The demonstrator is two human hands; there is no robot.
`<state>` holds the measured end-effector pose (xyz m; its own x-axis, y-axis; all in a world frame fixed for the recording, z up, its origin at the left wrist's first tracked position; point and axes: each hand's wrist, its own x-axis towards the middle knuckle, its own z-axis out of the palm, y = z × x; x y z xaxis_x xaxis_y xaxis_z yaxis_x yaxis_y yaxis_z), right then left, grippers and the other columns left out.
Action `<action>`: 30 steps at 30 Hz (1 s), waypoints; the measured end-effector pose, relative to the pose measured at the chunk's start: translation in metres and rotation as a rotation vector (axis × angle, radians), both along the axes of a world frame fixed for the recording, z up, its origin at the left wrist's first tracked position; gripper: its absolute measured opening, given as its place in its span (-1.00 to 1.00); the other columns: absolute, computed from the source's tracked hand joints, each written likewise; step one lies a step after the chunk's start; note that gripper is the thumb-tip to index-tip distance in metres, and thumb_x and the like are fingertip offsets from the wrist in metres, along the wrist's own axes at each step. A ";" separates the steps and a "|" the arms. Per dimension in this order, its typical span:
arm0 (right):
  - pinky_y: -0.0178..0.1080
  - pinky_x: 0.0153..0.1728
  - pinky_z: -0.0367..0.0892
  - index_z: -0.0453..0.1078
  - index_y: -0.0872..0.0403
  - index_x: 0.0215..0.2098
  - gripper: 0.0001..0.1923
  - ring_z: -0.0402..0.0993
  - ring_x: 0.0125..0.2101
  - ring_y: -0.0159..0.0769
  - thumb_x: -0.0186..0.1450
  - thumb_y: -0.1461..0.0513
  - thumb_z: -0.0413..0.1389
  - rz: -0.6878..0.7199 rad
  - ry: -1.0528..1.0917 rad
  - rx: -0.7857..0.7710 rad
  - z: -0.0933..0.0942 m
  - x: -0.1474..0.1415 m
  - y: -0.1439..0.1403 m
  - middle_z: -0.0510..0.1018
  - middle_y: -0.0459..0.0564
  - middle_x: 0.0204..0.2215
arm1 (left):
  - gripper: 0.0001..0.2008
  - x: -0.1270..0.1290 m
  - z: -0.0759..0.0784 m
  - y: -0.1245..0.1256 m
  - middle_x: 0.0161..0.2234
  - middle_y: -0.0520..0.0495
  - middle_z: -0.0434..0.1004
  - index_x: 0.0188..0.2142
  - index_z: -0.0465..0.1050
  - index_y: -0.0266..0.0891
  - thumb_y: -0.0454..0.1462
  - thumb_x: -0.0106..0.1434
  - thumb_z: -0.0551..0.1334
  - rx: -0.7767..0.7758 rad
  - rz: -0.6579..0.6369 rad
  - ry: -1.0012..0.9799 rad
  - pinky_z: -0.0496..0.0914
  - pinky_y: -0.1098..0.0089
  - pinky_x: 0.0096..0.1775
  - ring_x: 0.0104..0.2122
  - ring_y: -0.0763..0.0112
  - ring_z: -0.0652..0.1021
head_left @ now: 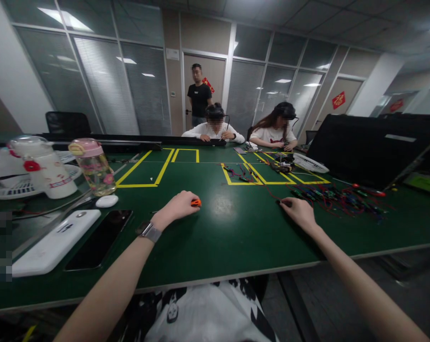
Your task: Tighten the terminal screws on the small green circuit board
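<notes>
My left hand (pixel 177 208) rests on the green table (pixel 236 237), its fingers closed around a small orange object (pixel 196 203) that sticks out at the fingertips. A watch sits on that wrist. My right hand (pixel 299 211) lies flat on the table further right, its fingertips pinching the dark end of a thin wire (pixel 279 203). That wire leads toward a tangled pile of coloured wires (pixel 338 197) just right of the hand.
At the left lie a black phone (pixel 99 239), a white power bank (pixel 54 242), a white mouse-like case (pixel 107 201), a pink-lidded bottle (pixel 94 166) and a white jar (pixel 44 166). Yellow tape boxes (pixel 144 172) mark the table. Two seated people (pixel 215 130) work opposite; one stands behind.
</notes>
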<state>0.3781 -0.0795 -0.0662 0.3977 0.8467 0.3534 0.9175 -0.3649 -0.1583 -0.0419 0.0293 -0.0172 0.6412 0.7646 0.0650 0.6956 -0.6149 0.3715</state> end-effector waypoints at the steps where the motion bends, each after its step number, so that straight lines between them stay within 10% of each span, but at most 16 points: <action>1: -0.25 -0.37 0.30 0.56 0.04 -0.18 -0.73 0.56 -0.24 -0.12 0.27 0.15 0.07 -0.022 -0.045 -0.014 0.001 0.007 0.003 0.66 0.02 -0.26 | -0.70 0.000 0.000 0.000 -0.14 -0.12 0.56 -0.16 0.56 -0.22 -0.14 0.17 0.22 -0.005 -0.003 0.002 0.35 0.39 -0.13 -0.14 0.22 0.53; 30: 0.01 -0.16 0.13 0.54 0.32 -0.26 -0.62 0.33 -0.12 0.14 0.30 0.42 -0.14 -0.171 -0.432 -0.010 -0.004 0.027 0.058 0.52 0.45 -0.20 | -0.75 0.012 0.006 -0.020 -0.15 -0.16 0.59 -0.14 0.55 -0.17 -0.23 0.19 0.22 0.050 -0.064 0.059 0.37 0.38 -0.17 -0.17 0.22 0.56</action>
